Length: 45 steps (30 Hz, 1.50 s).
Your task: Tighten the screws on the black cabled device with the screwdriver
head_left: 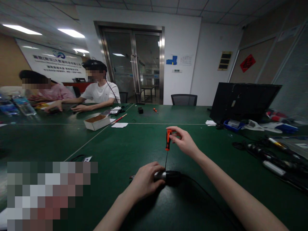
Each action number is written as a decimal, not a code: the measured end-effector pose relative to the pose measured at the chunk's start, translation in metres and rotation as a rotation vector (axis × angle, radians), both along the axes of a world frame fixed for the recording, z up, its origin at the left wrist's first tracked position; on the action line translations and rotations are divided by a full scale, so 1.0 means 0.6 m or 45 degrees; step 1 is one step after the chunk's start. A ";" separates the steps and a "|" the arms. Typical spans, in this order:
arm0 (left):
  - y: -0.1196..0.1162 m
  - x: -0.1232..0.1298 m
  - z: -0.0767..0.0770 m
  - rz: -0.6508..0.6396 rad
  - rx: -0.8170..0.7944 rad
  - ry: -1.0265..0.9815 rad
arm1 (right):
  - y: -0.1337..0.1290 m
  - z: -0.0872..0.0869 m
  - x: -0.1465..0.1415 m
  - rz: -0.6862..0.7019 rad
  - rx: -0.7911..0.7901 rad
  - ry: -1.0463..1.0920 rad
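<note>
A broad table (103, 144) was finished in smooth dark green, with a dull sheen and thin pale seam lines. At its right side a flat black monitor (240, 102) was seen from behind, its panel rectangular and slightly angled. Towards the left, an open-topped carton (98, 123) with thin, straight pale walls was set beside a loose white sheet of paper (120, 125).

Near the front edge, in the middle of the table, a cylindrical device (169, 175) was held low over the surface; whether the table was touched by it could not be told. A bright, smooth metallic section was shown beside a thicker, matt black end, from which a thin black cable (204, 191) was led off in a curve. The device was laid crosswise, its long axis running left to right, with the black end pointed right and a narrower dark end pointed left.

The device was clasped by the left hand (145, 179), fingers and thumb wrapped around its metallic section. By the right hand (184, 141) the handle of an orange-and-black screwdriver (167, 141) was pinched near its top. The screwdriver was kept almost upright, its slim metal shaft pointed down at the device's upper side; the contact at the tip was too small to be made out. Farther back, a small black block (140, 110) was left near a second screwdriver (155, 110).
</note>
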<state>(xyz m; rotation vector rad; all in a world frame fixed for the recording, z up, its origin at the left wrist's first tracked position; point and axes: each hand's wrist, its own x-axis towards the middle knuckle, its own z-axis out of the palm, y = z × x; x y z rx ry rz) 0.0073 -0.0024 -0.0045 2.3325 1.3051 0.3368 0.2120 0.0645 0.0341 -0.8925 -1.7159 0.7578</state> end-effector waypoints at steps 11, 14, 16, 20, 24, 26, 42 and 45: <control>0.003 -0.002 -0.004 -0.013 0.006 0.013 | 0.000 -0.005 -0.007 0.083 -0.199 0.256; 0.001 -0.002 -0.003 -0.020 0.022 0.001 | -0.001 -0.005 -0.005 0.100 -0.201 0.242; 0.000 -0.001 -0.001 -0.013 0.014 0.003 | -0.001 -0.004 -0.003 0.061 -0.133 0.163; 0.000 -0.001 0.000 -0.015 0.016 0.010 | 0.002 -0.004 -0.001 0.045 -0.021 0.021; 0.001 -0.001 -0.002 -0.008 0.014 0.010 | 0.003 -0.005 -0.003 0.078 -0.070 0.089; 0.001 0.000 -0.003 -0.009 0.010 0.005 | 0.003 -0.006 -0.004 0.054 -0.103 0.152; 0.002 0.001 -0.001 0.004 0.003 0.022 | 0.000 -0.003 -0.003 0.028 -0.052 0.069; 0.001 0.001 0.000 0.004 0.003 0.017 | 0.001 -0.005 -0.005 0.009 -0.079 0.155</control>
